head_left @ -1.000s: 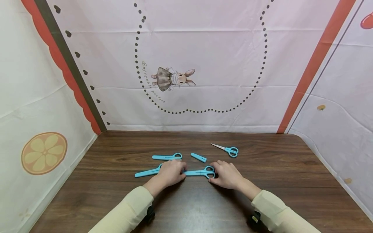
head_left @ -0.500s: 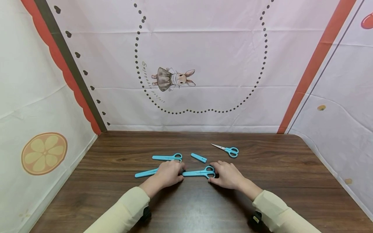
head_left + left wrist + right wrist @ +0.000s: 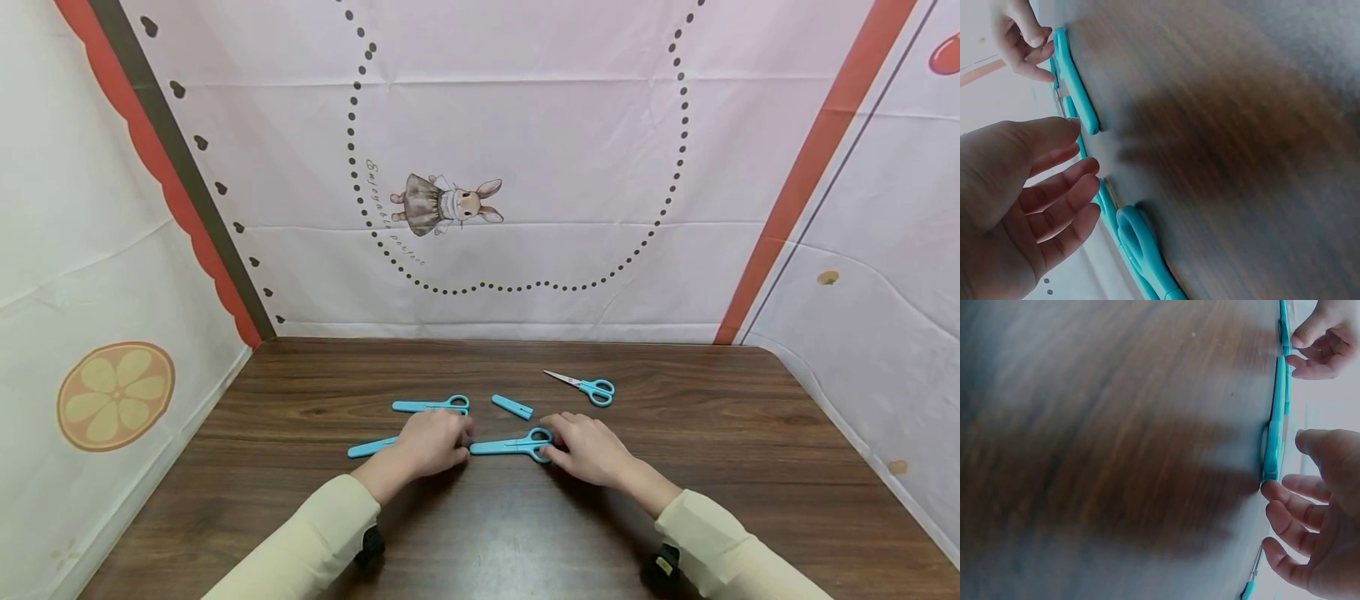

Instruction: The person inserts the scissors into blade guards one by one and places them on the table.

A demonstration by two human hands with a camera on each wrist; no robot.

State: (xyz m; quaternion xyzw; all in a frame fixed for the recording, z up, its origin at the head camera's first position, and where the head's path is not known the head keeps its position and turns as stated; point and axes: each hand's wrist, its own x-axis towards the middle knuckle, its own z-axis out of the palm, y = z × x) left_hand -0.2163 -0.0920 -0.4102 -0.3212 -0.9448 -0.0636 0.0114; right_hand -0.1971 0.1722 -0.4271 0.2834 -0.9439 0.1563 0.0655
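In the head view, a pair of scissors (image 3: 498,447) in a light-blue sheath lies between the two hands, handles to the right. My left hand (image 3: 429,443) hovers just left of the sheath's tip, fingers loosely bent around nothing. Close by the handle loops is my right hand (image 3: 591,450), its thumb overlapping the lower loop; in the right wrist view its fingers (image 3: 1300,515) are relaxed and apart, fingertips right at the handles. A second sheathed pair of scissors (image 3: 371,447) lies partly hidden under my left hand. Another sheathed pair (image 3: 420,407) is just behind that hand.
Behind the middle scissors lies a loose blue sheath (image 3: 512,407). Farther back and right are bare scissors (image 3: 597,392), metal blades pointing left. The brown wooden table (image 3: 712,475) meets a printed cloth backdrop (image 3: 570,192) at its far edge.
My left hand has drawn leftward, off the middle scissors' sheath tip, covering more of the lower left scissors. My right hand has shifted slightly, its thumb now over the lower loop.
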